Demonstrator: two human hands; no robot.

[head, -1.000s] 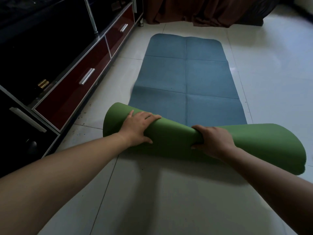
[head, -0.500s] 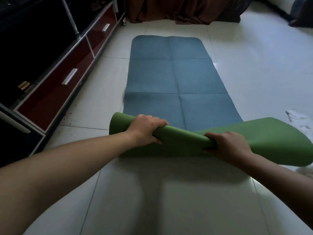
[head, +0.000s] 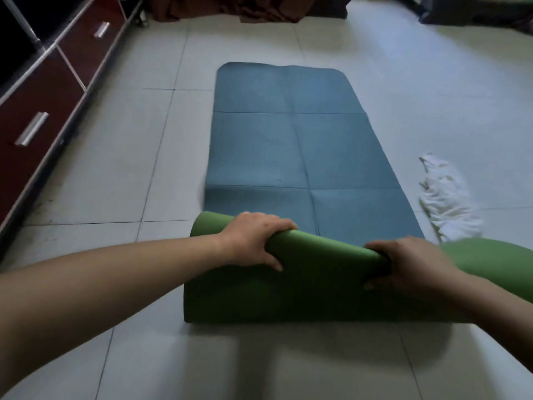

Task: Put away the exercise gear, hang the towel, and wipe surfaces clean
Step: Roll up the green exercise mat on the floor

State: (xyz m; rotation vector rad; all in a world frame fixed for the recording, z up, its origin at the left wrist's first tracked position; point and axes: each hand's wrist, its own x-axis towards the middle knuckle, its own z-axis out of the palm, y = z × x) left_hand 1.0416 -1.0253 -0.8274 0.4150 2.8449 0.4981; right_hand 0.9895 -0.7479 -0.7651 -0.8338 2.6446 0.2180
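Observation:
An exercise mat point(head: 300, 145), blue on top and green underneath, lies lengthwise on the tiled floor. Its near end is curled over into a green roll point(head: 323, 255). My left hand point(head: 253, 241) grips the roll near its left end, fingers curled over the top and thumb below. My right hand point(head: 409, 264) grips the roll further right, fingers wrapped round it. A crumpled white towel point(head: 450, 203) lies on the floor just right of the mat.
A low dark cabinet with red drawers and metal handles point(head: 43, 111) runs along the left. A brown curtain point(head: 253, 7) hangs at the far end, and a dark object point(head: 476, 10) sits at the far right. Pale floor tiles point(head: 129, 168) surround the mat.
The view has shifted left and down, bringing the white towel into sight. Both hands keep their grip, and the green roll has tightened and sits squarer to me.

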